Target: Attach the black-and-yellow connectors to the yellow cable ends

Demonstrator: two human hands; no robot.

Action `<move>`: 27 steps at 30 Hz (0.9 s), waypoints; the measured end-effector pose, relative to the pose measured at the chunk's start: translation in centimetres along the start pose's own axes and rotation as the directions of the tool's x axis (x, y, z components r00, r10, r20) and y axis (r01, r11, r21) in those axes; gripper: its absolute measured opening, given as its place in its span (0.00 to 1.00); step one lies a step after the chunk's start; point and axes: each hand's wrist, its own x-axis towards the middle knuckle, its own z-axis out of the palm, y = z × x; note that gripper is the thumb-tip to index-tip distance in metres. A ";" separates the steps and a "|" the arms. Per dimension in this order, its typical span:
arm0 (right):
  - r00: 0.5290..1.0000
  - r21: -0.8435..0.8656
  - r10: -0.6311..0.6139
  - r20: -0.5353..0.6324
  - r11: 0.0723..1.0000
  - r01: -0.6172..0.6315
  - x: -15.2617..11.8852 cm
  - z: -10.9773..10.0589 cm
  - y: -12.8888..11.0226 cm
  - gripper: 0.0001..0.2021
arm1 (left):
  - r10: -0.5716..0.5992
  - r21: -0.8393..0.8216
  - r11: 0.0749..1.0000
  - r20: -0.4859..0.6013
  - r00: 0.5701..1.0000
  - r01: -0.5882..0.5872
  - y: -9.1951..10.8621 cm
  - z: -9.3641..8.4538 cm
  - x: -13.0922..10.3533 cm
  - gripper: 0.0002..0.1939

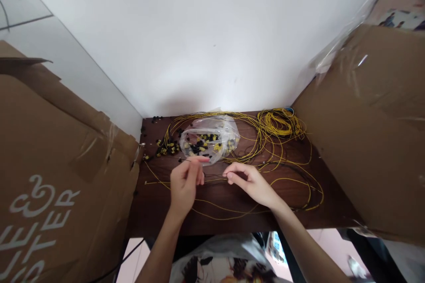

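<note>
Surface's (149, 221) near edge under forearms. Thin dark wire (214, 175) runs between hands: right hand (249, 182) pinches it; left hand (185, 181) curled, grip cannot tell. Just beyond, clear bag (229, 124) holds small black-yellow plugs (203, 147). Cardboard boxes (375, 106) flank both sides; wall (212, 31) closes far edge.

You face a bright white wall (212, 31) above a dimmer table (149, 221); a soft shadow darkens the wall's foot, glare streaks the plastic wrap (362, 60), and lens distortion stretches the boxes (83, 163) beside you.
</note>
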 end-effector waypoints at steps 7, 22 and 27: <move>0.998 0.173 0.055 -0.012 0.984 -0.052 1.5 -0.8 -1.1 0.10 | 0.093 0.550 0.766 0.416 0.905 -0.332 -0.4 0.7 1.1 0.12; 0.975 0.138 0.174 -0.137 0.978 -0.155 -0.4 -1.4 2.1 0.12 | -0.300 -0.548 0.772 0.130 0.945 0.320 -0.1 -0.8 3.5 0.20; 0.994 0.044 0.101 -0.045 0.994 -0.099 0.4 -0.1 1.4 0.12 | -0.307 -0.531 0.730 0.307 0.901 0.430 -0.6 1.2 2.3 0.24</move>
